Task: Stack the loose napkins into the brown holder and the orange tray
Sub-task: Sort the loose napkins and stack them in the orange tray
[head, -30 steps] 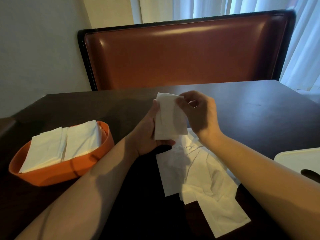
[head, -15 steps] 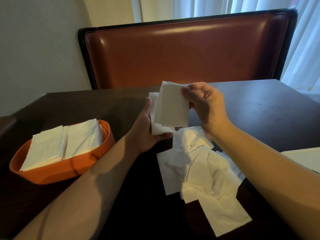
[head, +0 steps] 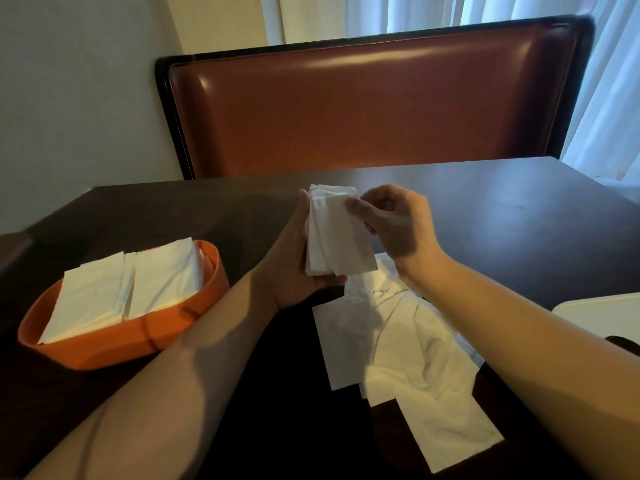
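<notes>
While both bare forearms reached in from the bottom edge and met over the middle of the dark table [head: 502, 216], loose napkins [head: 408, 344] lay nearest, spread flat and overlapping under the right forearm. Their edges crossed too much for a sure count; at least four sheets showed. Just beyond them the left hand [head: 294, 268] was held palm up, thumb lying along the far left edge of a small stack of napkins [head: 337, 237], its fingers curled beneath and mostly hidden, only tips showing at the stack's lower edge. That stack held a few sheets, fanned slightly; the exact number could not be told. The right hand [head: 394, 223] came from the right, thumb and forefinger pinching the front sheet near its top right corner, the other fingers curled loosely behind.

To the left, near the table's edge and well apart from the hands, stood one orange tray [head: 145, 337], holding two side-by-side piles of napkins [head: 128, 285] that rose above its rim. At the right edge one white object [head: 602, 313] was partly cut off. Farthest back stood one brown padded seat back [head: 374, 105], with pale curtains [head: 609, 98] behind it.
</notes>
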Demonstrator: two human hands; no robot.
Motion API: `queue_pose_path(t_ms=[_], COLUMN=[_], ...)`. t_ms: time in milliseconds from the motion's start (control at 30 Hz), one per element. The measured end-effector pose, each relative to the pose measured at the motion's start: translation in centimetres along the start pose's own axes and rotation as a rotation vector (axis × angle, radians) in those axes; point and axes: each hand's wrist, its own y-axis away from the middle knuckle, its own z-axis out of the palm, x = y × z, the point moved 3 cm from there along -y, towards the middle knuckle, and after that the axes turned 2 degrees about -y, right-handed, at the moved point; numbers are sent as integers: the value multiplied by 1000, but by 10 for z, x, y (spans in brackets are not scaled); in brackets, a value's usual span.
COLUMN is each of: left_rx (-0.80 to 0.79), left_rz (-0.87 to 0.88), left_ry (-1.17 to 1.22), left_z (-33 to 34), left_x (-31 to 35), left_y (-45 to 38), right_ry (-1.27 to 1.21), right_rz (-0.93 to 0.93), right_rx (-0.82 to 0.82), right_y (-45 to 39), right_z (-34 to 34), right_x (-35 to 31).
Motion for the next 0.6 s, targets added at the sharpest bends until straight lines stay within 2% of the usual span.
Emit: queue_pose_path(t_ms=[133, 300, 400, 533, 600], left_rx=[-27, 14, 6, -16, -13], left_rz=[-57, -36, -51, -30, -23], left_ry=[130, 66, 110, 192, 147], left_z=[-3, 0, 3, 0, 1], left_x=[0, -2, -2, -2, -1], left_y=[-2, 1, 1, 0, 2], right_ry=[-61, -146, -220, -186, -174], right_rz=[31, 89, 125, 123, 137], right_rx=[31, 54, 42, 36, 30], right_y=[0, -1, 2, 9, 11], right_z=[-2, -3, -1, 3, 3], right_x=[0, 1, 1, -2, -3])
